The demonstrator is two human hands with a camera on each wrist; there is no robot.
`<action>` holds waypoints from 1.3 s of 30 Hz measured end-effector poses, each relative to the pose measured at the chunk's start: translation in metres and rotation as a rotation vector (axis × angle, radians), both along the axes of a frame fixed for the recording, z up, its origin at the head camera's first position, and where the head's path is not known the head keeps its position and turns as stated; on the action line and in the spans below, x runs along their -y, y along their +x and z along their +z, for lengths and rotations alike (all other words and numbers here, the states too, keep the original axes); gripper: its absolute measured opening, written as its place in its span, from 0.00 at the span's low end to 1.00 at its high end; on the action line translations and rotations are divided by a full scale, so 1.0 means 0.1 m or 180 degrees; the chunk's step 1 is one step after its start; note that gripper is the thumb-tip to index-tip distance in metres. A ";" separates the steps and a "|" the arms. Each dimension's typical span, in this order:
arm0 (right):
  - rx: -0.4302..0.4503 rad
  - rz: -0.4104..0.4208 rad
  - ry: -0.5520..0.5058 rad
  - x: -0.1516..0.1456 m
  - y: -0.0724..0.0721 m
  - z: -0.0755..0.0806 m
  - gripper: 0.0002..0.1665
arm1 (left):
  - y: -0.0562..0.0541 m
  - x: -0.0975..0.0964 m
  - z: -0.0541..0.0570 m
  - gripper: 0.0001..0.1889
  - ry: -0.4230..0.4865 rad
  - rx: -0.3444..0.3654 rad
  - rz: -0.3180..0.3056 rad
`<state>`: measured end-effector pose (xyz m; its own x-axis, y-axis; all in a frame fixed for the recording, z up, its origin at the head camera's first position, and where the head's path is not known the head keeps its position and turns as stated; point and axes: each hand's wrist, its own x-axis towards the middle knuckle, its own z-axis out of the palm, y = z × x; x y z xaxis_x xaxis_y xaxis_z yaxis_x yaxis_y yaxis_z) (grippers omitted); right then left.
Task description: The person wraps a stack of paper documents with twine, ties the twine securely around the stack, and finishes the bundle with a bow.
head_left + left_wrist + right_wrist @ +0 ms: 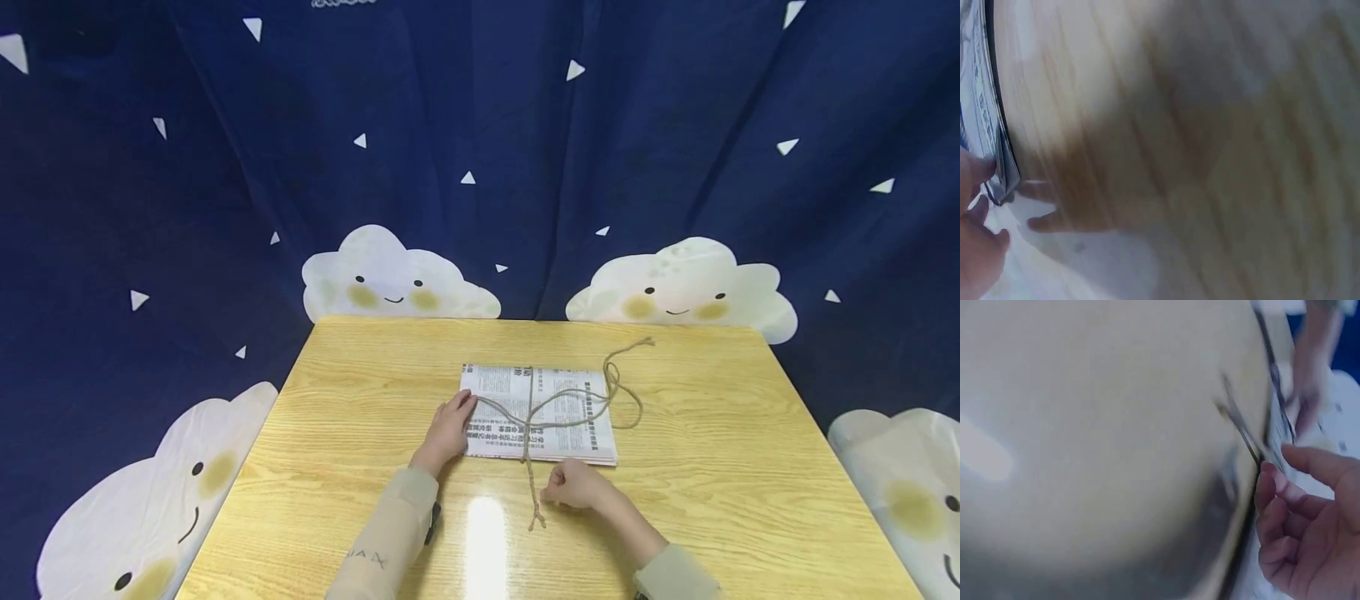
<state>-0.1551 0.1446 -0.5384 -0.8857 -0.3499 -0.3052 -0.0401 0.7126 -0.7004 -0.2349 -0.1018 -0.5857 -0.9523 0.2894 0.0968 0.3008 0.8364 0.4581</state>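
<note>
A folded newspaper stack (491,383) lies flat on the table, with brown twine (530,392) running across it and crossing near its middle. My left hand (448,427) is at the stack's left edge, where one strand of twine runs to the fingertips. In the left wrist view, the fingers and thumb of the left hand (979,231) pinch the stack's corner (1005,165). Near the stack's front edge, my right hand (576,485) is beside the hanging forked twine end. The right wrist view shows the right hand (1310,531) with thumb and forefinger apart, close to the twine (1241,425).
A wooden table (750,483) holds the stack. Loose loops of twine (630,400) spill past the stack's right side, with one end pointing toward the back. A dark blue curtain (510,125) with clouds and white triangles surrounds the table. Light glares off the front.
</note>
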 end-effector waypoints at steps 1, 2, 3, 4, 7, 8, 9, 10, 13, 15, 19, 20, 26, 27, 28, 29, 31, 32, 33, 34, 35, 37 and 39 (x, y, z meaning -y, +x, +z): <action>-0.0021 -0.0130 0.0000 -0.06 -0.09 0.04 0.11 | 0.01 -0.02 0.01 0.22 0.0049 -0.0081 0.0023; -0.0121 -0.0248 0.0039 -0.12 -0.19 0.07 0.10 | 0.02 -0.05 0.01 0.22 0.0103 -0.0185 0.0031; -0.0270 -0.0369 0.0075 -0.18 -0.29 0.11 0.08 | 0.04 -0.09 0.02 0.21 0.0151 -0.0284 0.0053; -0.0426 -0.0488 0.0106 -0.25 -0.40 0.14 0.07 | 0.06 -0.13 0.02 0.20 0.0194 -0.0380 0.0069; -0.0895 -0.0781 0.0203 -0.44 -0.72 0.18 0.09 | 0.16 -0.29 0.03 0.13 0.0386 -0.0464 0.0082; -0.1039 -0.0857 0.0244 -0.49 -0.82 0.18 0.10 | 0.20 -0.35 0.03 0.10 0.0435 -0.0437 0.0075; -0.1128 -0.0938 0.0267 -0.54 -0.91 0.17 0.12 | 0.24 -0.41 0.03 0.07 0.0480 -0.0360 0.0077; -0.1142 -0.1022 0.0290 -0.57 -0.99 0.16 0.13 | 0.28 -0.47 0.02 0.04 0.0514 -0.0286 0.0065; -0.1018 -0.1216 0.0322 -0.64 -1.19 0.10 0.17 | 0.39 -0.62 0.00 0.08 0.0585 -0.0037 0.0125; -0.0925 -0.1299 0.0397 -0.66 -1.27 0.04 0.18 | 0.45 -0.70 -0.01 0.12 0.0586 0.0058 0.0201; -0.0845 -0.1413 0.0628 -0.69 -1.35 -0.08 0.18 | 0.52 -0.82 -0.03 0.17 0.0546 0.0082 0.0331; -0.0843 -0.1445 0.0675 -0.69 -1.35 -0.10 0.18 | 0.53 -0.85 -0.03 0.17 0.0517 0.0066 0.0325; -0.0652 -0.1646 0.0774 -0.71 -1.32 -0.17 0.13 | 0.55 -0.92 -0.04 0.13 0.0408 0.0098 0.0368; -0.0609 -0.1706 0.0797 -0.72 -1.31 -0.18 0.12 | 0.55 -0.93 -0.04 0.13 0.0414 0.0104 0.0379; -0.0555 -0.1764 0.0810 -0.72 -1.30 -0.20 0.12 | 0.56 -0.93 -0.04 0.13 0.0424 0.0097 0.0379; -0.0525 -0.1800 0.0837 -0.73 -1.29 -0.21 0.13 | 0.56 -0.93 -0.04 0.12 0.0440 0.0092 0.0384; -0.0487 -0.1861 0.0887 -0.74 -1.27 -0.23 0.12 | 0.56 -0.94 -0.05 0.11 0.0472 0.0082 0.0388; -0.0477 -0.1875 0.0896 -0.74 -1.27 -0.24 0.12 | 0.56 -0.94 -0.05 0.11 0.0478 0.0065 0.0394; -0.0465 -0.1863 0.0881 -0.74 -1.26 -0.25 0.11 | 0.56 -0.94 -0.05 0.10 0.0478 0.0050 0.0407; -0.0459 -0.1852 0.0878 -0.74 -1.26 -0.25 0.11 | 0.57 -0.94 -0.05 0.09 0.0472 0.0045 0.0426; -0.0456 -0.1850 0.0862 -0.74 -1.26 -0.25 0.11 | 0.57 -0.95 -0.05 0.07 0.0465 0.0029 0.0450; -0.0465 -0.1866 0.0857 -0.75 -1.26 -0.25 0.13 | 0.58 -0.95 -0.04 0.05 0.0456 -0.0013 0.0478; -0.0511 -0.1943 0.0805 -0.74 -1.26 -0.24 0.13 | 0.58 -0.96 -0.03 0.02 0.0461 -0.0042 0.0510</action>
